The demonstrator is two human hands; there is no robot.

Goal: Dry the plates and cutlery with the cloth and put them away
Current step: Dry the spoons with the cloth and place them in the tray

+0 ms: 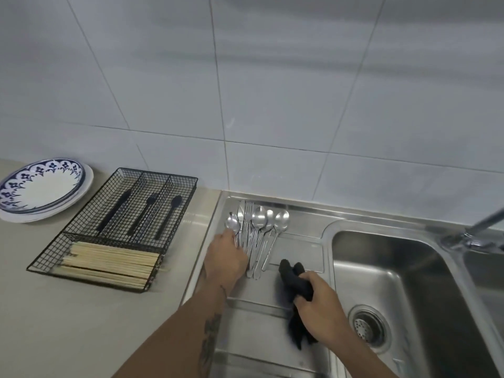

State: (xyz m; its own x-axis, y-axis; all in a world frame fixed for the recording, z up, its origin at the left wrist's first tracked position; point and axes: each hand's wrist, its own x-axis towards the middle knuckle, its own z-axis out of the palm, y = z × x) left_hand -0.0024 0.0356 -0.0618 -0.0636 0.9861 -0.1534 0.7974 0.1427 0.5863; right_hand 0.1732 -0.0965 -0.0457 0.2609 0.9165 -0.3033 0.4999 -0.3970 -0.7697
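Grey wall tiles backed a pale bench with a steel sink let into it at 3 o'clock of the view. I saw the wet cutlery lying in a loose fan on the steel drainboard, near the centre. My left hand lay over the handle ends at the fan's 9 o'clock side; its fingers were hidden beneath it, so I could not tell whether its grip had closed on anything. My right hand, at 5 o'clock of the fan, gripped the bunched dark cloth, fingers curled round it.

I judged the steel pieces light, stiff and slick when wet, best taken by the handles, singly or in a small bunch; the cloth was soft and would fold round them. I counted about four spoon bowls and at least one fork head; overlap hid the rest.

At 9 o'clock stood the wire organiser, holding three dark utensils in its far compartments and a bundle of pale chopsticks, too many to count, in its near one. Beyond it, at 10 o'clock, stacked plates rested on the bench, at least two, judged fragile and already put aside.
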